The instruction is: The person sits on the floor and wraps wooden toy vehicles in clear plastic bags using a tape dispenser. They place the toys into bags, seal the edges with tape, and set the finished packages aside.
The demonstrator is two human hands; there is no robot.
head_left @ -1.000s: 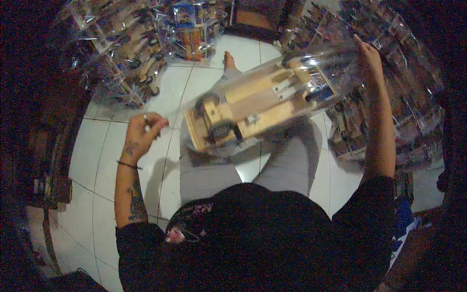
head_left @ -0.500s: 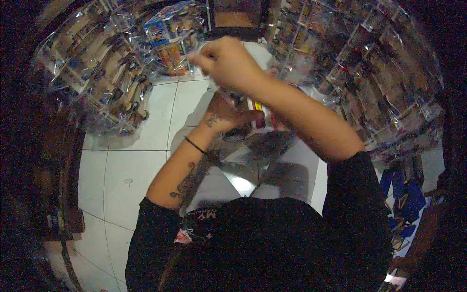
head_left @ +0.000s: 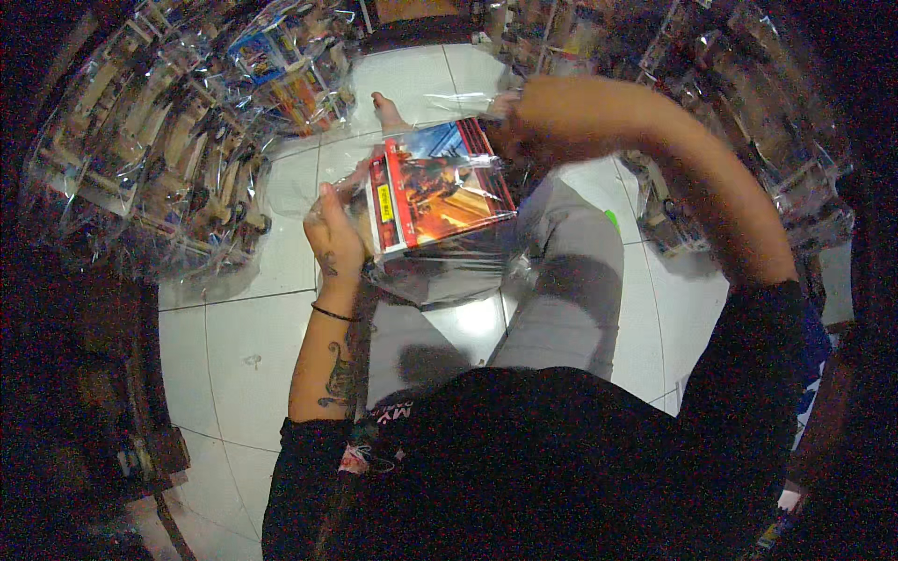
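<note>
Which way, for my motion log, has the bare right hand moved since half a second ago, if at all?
Yes: the right hand has moved rightward, away from the blue-and-orange plastic-wrapped packages.

Dim room, white tiled floor (head_left: 257,337).
Dark joints (head_left: 234,301) cross the tiles at 9 o'clock; glare (head_left: 474,318) shines near the centre. A brown panel (head_left: 412,8) in a dark frame (head_left: 412,35) shows at 12 o'clock, dark furniture (head_left: 159,458) at 8 o'clock.
</note>
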